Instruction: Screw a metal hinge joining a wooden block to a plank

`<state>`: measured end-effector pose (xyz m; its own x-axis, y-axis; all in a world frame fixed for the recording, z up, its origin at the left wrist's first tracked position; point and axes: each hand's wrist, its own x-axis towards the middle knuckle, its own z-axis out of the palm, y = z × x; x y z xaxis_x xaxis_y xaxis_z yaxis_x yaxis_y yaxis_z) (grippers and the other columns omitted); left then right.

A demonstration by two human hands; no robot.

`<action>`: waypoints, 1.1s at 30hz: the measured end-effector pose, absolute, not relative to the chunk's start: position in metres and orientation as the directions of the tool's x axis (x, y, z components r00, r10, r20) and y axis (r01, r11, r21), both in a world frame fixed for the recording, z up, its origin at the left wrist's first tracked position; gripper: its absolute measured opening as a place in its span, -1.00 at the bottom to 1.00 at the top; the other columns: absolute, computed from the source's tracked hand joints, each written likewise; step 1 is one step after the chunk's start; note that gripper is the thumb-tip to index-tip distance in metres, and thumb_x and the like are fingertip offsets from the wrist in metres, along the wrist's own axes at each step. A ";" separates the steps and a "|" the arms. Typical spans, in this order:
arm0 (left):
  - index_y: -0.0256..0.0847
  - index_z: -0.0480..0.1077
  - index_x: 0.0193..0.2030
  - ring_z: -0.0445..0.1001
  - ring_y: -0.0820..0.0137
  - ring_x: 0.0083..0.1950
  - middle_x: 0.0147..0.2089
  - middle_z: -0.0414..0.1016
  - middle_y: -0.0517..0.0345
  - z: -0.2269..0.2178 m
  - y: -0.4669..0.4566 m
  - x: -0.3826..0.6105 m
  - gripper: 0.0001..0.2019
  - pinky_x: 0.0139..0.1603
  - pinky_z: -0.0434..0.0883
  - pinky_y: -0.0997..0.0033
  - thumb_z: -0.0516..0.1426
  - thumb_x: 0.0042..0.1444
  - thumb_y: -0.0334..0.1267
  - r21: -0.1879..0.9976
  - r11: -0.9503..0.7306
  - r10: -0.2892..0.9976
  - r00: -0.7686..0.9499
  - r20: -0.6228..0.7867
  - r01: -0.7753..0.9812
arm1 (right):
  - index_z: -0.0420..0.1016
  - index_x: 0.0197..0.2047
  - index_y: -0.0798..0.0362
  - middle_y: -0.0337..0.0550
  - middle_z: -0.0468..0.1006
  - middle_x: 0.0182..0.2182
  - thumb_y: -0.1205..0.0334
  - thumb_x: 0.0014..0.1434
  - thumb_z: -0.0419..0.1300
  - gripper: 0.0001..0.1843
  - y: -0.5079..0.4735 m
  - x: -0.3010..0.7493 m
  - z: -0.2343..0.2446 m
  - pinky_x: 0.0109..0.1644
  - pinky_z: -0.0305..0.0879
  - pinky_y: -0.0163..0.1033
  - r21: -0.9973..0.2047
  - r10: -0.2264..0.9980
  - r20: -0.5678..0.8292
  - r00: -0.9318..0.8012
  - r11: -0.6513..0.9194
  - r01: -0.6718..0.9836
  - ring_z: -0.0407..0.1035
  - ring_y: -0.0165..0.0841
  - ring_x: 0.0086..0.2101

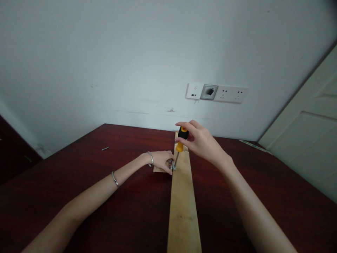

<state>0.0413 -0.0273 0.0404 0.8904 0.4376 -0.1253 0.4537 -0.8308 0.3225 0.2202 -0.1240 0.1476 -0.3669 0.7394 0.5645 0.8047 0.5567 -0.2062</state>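
Note:
A long pale wooden plank [183, 203] lies on the dark red table [79, 189], running away from me. My right hand [201, 140] is closed on the black and yellow handle of a screwdriver [180, 142], held nearly upright with its tip on the plank. My left hand [163, 161] pinches a small metal piece [171, 164], apparently a screw, at the screwdriver's tip by the plank's left edge. A smaller bit of wood [157, 169] pokes out under my left hand. Two bracelets sit on my left forearm.
A single loose screw or nail [105, 148] lies on the table at the far left. The white wall behind carries a row of sockets [217, 92]. A white door [308, 140] stands at the right.

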 end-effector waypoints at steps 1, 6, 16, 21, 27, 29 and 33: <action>-0.16 0.37 0.05 0.41 0.27 -0.12 -0.04 0.34 0.04 0.041 -0.028 0.041 -0.42 -0.07 0.35 0.37 0.30 -0.10 0.03 0.319 -0.832 0.437 0.890 -0.129 0.454 | 0.23 0.20 -0.02 -0.02 0.44 -0.11 0.17 0.18 0.12 -0.49 -0.123 0.221 0.147 -0.16 0.34 -0.13 -0.219 0.731 0.569 -0.377 0.577 0.787 0.39 -0.28 -0.30; -0.20 0.39 0.00 0.42 0.30 -0.17 -0.09 0.35 0.04 0.044 -0.030 0.042 -0.44 -0.13 0.35 0.42 0.30 -0.11 0.04 0.278 -0.830 0.457 0.875 -0.158 0.483 | 0.15 0.25 0.01 0.00 0.43 0.03 0.28 0.15 0.11 -0.41 -0.123 0.228 0.147 -0.02 0.33 -0.06 -0.252 0.670 0.639 -0.378 0.646 0.720 0.36 -0.19 -0.07; -0.25 0.29 0.10 0.40 0.26 -0.10 0.00 0.33 -0.01 0.037 -0.027 0.042 -0.34 -0.08 0.32 0.41 0.27 -0.08 0.08 0.244 -0.839 0.455 0.873 -0.173 0.486 | 0.25 0.19 0.11 0.07 0.47 -0.06 0.28 0.10 0.11 -0.45 -0.109 0.247 0.145 -0.18 0.38 -0.07 -0.220 0.724 0.622 -0.297 0.526 0.821 0.42 -0.22 -0.28; -0.26 0.29 0.08 0.37 0.27 -0.07 -0.02 0.32 -0.01 0.036 -0.023 0.040 -0.34 -0.05 0.31 0.42 0.28 -0.09 0.08 0.278 -0.847 0.423 0.891 -0.168 0.454 | 0.26 0.17 0.13 0.07 0.48 -0.07 0.27 0.10 0.13 -0.46 -0.100 0.250 0.138 -0.15 0.36 -0.09 -0.236 0.762 0.576 -0.296 0.501 0.833 0.42 -0.26 -0.32; -0.25 0.38 -0.02 0.29 0.24 0.03 -0.03 0.30 -0.02 0.040 -0.026 0.041 -0.52 0.06 0.26 0.36 0.29 -0.03 -0.03 0.287 -0.862 0.428 0.903 -0.031 0.418 | 0.29 0.12 0.08 0.00 0.50 -0.15 0.29 0.09 0.14 -0.51 -0.101 0.251 0.140 -0.18 0.35 -0.13 -0.232 0.755 0.569 -0.327 0.529 0.816 0.42 -0.26 -0.31; -0.25 0.42 -0.09 0.29 0.26 0.02 -0.05 0.32 -0.01 0.040 -0.028 0.043 -0.64 0.06 0.27 0.37 0.27 0.01 -0.10 0.282 -0.869 0.426 0.905 0.007 0.407 | 0.30 0.11 0.07 -0.01 0.50 -0.16 0.29 0.09 0.14 -0.52 -0.102 0.250 0.141 -0.18 0.35 -0.12 -0.237 0.754 0.568 -0.329 0.533 0.812 0.42 -0.27 -0.32; -0.25 0.47 -0.25 0.32 0.30 -0.06 -0.16 0.38 0.03 0.037 -0.030 0.047 -0.82 0.01 0.29 0.39 0.27 0.02 -0.22 0.258 -0.886 0.403 0.915 0.021 0.385 | 0.30 0.11 0.06 -0.02 0.50 -0.17 0.28 0.10 0.14 -0.52 -0.103 0.250 0.142 -0.18 0.35 -0.12 -0.236 0.754 0.563 -0.338 0.539 0.809 0.42 -0.27 -0.32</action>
<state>0.0473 -0.0302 0.0373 0.9148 0.4035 0.0207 0.3850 -0.8862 0.2578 0.2503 -0.1027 0.1416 -0.3377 0.7540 0.5634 0.8089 0.5386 -0.2359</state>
